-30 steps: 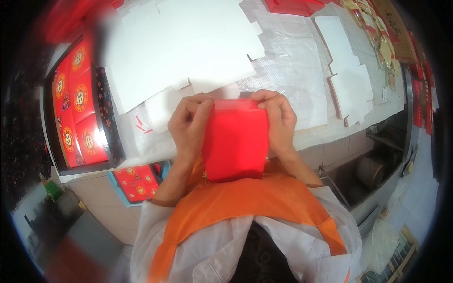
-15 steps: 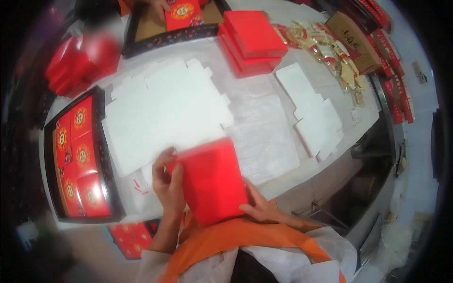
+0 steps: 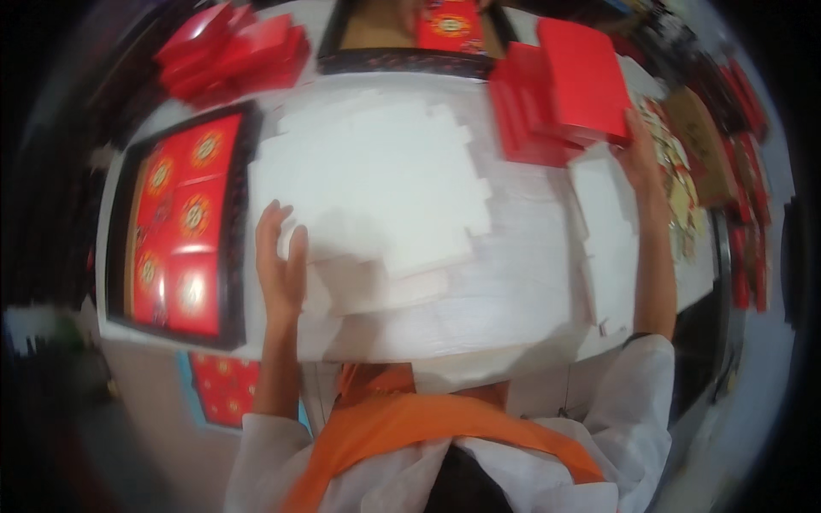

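Observation:
My left hand (image 3: pixel 284 267) is empty, its fingers apart, beside the near left edge of a pile of flat white cardboard box blanks (image 3: pixel 368 184). Out at the far right, my right hand (image 3: pixel 640 152) grips the right side of a red box (image 3: pixel 585 81). That box is at the right of a stack of red boxes (image 3: pixel 523 107). Whether it rests on the stack or hangs just above it, I cannot tell. A second pile of white blanks (image 3: pixel 609 222) lies close to my right forearm.
At left a dark-rimmed tray (image 3: pixel 235 231) holds several red printed packages. More red boxes (image 3: pixel 231 56) are heaped at the far left. Across the table, a co-worker's hand (image 3: pixel 412 10) is over another tray (image 3: pixel 402 64). Gold packets (image 3: pixel 680 192) and a brown carton (image 3: pixel 697 141) lie right.
The red box went from in front of me to the far-right stack in my right hand. My left hand let go of it. The view has shifted.

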`<action>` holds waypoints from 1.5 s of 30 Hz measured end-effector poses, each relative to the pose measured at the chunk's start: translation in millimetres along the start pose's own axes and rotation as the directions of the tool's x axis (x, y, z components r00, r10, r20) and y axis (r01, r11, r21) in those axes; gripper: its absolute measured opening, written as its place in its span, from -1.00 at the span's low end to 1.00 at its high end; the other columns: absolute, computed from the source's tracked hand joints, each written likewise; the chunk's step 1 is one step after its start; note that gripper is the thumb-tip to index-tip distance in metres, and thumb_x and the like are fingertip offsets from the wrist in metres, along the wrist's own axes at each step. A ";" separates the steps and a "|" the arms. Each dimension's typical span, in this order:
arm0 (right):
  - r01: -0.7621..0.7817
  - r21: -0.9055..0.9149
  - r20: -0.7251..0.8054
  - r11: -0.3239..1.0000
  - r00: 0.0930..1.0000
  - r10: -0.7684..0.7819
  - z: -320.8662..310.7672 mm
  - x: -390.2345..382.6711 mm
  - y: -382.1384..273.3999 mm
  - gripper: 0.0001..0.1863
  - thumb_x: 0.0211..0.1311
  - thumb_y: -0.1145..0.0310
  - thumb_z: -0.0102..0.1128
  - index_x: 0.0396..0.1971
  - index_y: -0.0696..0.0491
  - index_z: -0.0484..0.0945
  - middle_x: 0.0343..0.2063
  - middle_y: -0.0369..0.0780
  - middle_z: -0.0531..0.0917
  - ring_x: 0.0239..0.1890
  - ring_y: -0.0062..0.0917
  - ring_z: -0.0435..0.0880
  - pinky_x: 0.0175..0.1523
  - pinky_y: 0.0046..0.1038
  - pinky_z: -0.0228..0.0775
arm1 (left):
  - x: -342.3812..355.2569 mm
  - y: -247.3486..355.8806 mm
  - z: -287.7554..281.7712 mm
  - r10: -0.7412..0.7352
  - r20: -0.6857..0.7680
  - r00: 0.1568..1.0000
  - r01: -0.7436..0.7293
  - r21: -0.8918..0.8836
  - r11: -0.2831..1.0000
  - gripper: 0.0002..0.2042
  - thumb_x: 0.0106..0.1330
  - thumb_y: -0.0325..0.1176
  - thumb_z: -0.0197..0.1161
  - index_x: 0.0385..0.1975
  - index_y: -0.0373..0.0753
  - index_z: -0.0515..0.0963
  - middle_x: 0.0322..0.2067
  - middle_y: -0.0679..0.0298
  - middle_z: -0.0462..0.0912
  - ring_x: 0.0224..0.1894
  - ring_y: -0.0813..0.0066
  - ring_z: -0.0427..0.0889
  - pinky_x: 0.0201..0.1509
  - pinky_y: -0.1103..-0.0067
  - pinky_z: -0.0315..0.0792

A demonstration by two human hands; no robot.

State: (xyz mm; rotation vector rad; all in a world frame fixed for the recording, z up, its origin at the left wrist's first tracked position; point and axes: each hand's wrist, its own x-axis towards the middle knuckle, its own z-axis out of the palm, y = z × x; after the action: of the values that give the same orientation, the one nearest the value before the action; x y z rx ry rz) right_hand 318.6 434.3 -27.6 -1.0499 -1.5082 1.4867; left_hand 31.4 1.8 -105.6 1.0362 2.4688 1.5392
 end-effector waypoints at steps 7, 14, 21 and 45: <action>0.358 -0.839 0.041 0.409 0.792 -0.609 -21.3 5.5 36.5 -0.54 0.29 0.12 -0.12 0.05 0.14 0.33 0.01 -0.12 0.40 0.04 -0.40 0.38 0.07 -0.41 0.21 | 11.6 -59.2 -26.6 -0.210 -0.034 0.977 0.212 0.254 0.944 -0.54 0.16 -0.35 0.16 0.02 -0.46 0.30 -0.01 -0.11 0.38 0.09 0.07 0.36 0.16 0.46 0.22; 0.251 -0.566 0.302 0.786 0.949 -0.085 133.2 -114.1 93.0 -0.57 0.22 0.34 -0.02 0.07 0.16 0.31 -0.14 -0.14 0.48 -0.17 -0.52 0.47 -0.10 -0.52 0.31 | 30.3 -57.5 -20.0 -0.357 -0.029 0.934 0.354 0.233 0.906 -0.76 0.23 -0.36 0.02 -0.24 -0.42 0.45 -0.48 0.00 0.54 -0.48 0.29 0.51 -0.30 0.50 0.36; -0.147 -0.255 0.340 0.956 0.912 0.231 130.8 -107.6 99.5 -0.63 0.19 0.38 -0.01 -0.01 0.18 0.35 -0.23 -0.23 0.52 -0.30 -0.63 0.49 -0.16 -0.59 0.33 | 10.3 0.9 -27.7 -0.255 0.024 0.967 0.256 -0.109 0.960 -0.74 0.26 -0.41 -0.04 -0.12 -0.40 0.41 -0.34 0.05 0.56 -0.31 0.40 0.51 -0.16 0.58 0.35; -0.400 -0.376 0.577 0.836 0.605 0.549 96.6 -173.5 42.4 -0.58 0.31 0.14 -0.17 -0.03 0.15 0.40 -0.09 -0.21 0.49 -0.03 -0.56 0.44 0.05 -0.56 0.28 | -10.9 53.0 34.6 -0.006 0.828 0.561 0.064 -0.037 0.997 -0.74 0.05 -0.44 0.29 -0.27 -0.30 0.43 -0.44 0.33 0.46 -0.45 0.60 0.37 -0.32 0.66 0.34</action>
State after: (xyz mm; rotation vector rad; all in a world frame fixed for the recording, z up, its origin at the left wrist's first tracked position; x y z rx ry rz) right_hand 296.0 236.6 -68.0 -1.1706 -2.0123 2.3151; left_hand 79.9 37.3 -83.0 1.2866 1.7169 0.7713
